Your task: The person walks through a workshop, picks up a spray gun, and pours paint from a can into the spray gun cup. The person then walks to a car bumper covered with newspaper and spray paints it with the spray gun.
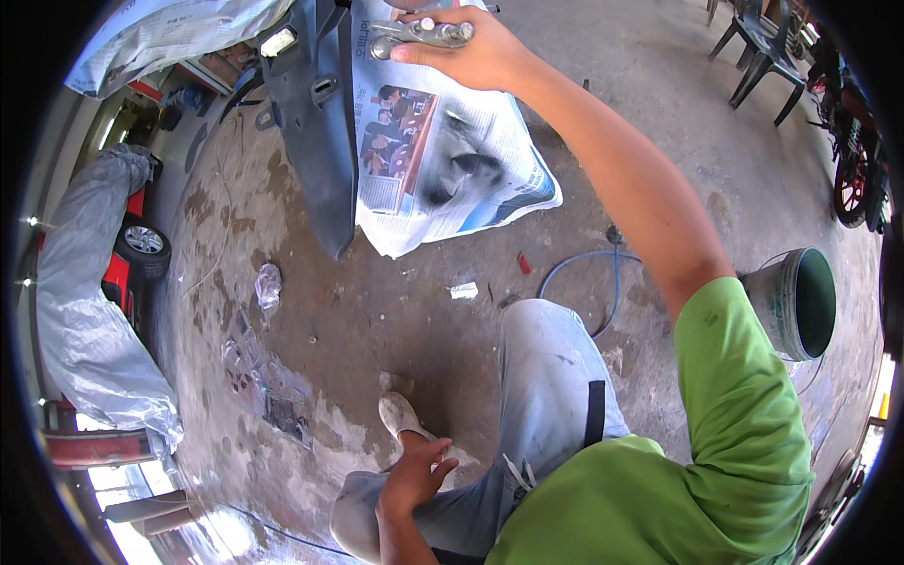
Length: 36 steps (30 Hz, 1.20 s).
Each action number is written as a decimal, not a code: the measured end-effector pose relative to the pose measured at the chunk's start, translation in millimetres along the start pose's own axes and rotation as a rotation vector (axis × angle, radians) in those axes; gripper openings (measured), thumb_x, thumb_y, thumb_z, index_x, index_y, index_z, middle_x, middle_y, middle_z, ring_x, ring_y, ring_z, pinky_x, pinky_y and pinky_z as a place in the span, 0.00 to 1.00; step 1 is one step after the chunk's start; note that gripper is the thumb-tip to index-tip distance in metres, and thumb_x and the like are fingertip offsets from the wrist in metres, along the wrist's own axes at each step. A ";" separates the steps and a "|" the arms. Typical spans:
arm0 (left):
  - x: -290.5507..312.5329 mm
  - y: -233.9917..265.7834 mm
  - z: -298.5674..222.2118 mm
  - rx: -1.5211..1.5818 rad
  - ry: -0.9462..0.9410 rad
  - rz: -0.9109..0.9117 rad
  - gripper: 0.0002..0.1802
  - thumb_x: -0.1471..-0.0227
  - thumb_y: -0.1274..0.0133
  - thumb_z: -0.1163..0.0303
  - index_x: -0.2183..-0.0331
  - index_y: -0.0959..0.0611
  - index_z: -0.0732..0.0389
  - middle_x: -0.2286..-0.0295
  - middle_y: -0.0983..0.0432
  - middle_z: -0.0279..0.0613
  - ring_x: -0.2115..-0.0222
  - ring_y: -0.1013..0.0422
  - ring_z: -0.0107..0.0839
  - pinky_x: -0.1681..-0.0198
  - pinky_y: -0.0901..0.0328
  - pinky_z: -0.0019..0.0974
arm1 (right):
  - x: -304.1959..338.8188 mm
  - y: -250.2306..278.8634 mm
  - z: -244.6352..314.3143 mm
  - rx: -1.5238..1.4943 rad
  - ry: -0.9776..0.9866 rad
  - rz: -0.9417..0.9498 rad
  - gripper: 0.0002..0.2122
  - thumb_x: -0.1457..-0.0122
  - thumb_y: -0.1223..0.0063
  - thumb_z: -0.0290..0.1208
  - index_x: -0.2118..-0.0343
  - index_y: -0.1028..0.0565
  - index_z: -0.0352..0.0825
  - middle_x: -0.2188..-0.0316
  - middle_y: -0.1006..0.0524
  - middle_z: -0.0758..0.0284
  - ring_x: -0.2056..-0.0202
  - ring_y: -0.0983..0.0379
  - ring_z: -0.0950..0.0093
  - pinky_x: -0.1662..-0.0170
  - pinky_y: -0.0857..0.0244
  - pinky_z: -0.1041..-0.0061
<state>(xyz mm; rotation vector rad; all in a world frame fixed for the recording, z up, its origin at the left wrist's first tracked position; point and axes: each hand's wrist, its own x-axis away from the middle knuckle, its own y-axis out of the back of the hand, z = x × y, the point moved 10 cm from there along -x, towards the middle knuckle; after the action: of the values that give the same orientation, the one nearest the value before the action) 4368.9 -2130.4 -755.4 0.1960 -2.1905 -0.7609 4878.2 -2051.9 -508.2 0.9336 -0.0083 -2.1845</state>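
Observation:
My right hand [485,47] is raised at the top of the view, its fingers wrapped round a silver metal spray gun [419,36]. Just left of the gun is a long dark grey panel [315,122] that tapers toward its lower end and has a small slotted fitting on it. Printed newspaper [499,179] lies along the panel's right side, with a dark smudge of colour on it. Low in the view my left hand [414,476] hovers by my knee, holding nothing, with fingers loosely bent and thumb apart.
A blue hose [565,264] curls over the stained concrete floor beside my knee. A bucket [815,303] stands at right. Beyond it are a dark plastic chair [763,47] and a motorcycle [852,160]. A red car under a silver cover [80,282] is at left.

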 end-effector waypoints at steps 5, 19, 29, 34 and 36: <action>-3.7 3.6 -9.3 -0.033 -0.057 -0.009 0.23 0.43 0.40 0.58 0.49 0.19 0.59 0.61 0.19 0.51 0.58 0.22 0.48 0.55 0.29 0.43 | 52.2 -9.1 0.1 0.117 -0.138 0.094 0.33 0.53 0.31 0.62 0.48 0.19 0.43 0.57 0.18 0.57 0.54 0.20 0.63 0.49 0.29 0.65; -28.0 43.0 -40.5 -0.113 -0.251 0.056 0.23 0.42 0.42 0.59 0.48 0.22 0.60 0.57 0.21 0.50 0.59 0.23 0.50 0.55 0.30 0.47 | 173.4 -92.9 65.1 -0.179 -0.165 0.313 0.22 0.43 0.32 0.35 0.49 0.22 0.29 0.62 0.17 0.58 0.65 0.22 0.76 0.57 0.30 0.75; -79.1 80.6 32.7 -0.205 -0.236 0.266 0.21 0.43 0.43 0.56 0.52 0.20 0.58 0.58 0.21 0.50 0.57 0.25 0.51 0.54 0.31 0.48 | 194.4 -129.4 92.9 0.182 -0.459 -0.109 0.25 0.40 0.37 0.24 0.40 0.31 0.29 0.66 0.22 0.69 0.67 0.30 0.83 0.60 0.34 0.82; -69.0 84.2 52.0 -0.125 -0.197 0.332 0.20 0.44 0.44 0.54 0.56 0.18 0.58 0.63 0.19 0.48 0.59 0.24 0.50 0.56 0.30 0.49 | 205.5 -188.3 133.7 0.204 -0.653 -0.068 0.27 0.41 0.35 0.25 0.39 0.30 0.30 0.66 0.22 0.69 0.68 0.30 0.83 0.62 0.33 0.82; -56.4 67.9 64.3 -0.130 -0.191 0.373 0.20 0.44 0.44 0.55 0.56 0.18 0.59 0.63 0.19 0.49 0.59 0.23 0.50 0.55 0.30 0.49 | 207.0 -214.6 144.0 0.151 -0.733 -0.094 0.27 0.42 0.34 0.25 0.40 0.30 0.30 0.67 0.22 0.69 0.70 0.31 0.83 0.64 0.34 0.82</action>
<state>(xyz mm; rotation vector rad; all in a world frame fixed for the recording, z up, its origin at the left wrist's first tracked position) 4367.0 -2025.2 -784.5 -0.3553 -2.2531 -0.7270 4557.8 -2068.1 -590.3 0.1647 -0.4905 -2.5211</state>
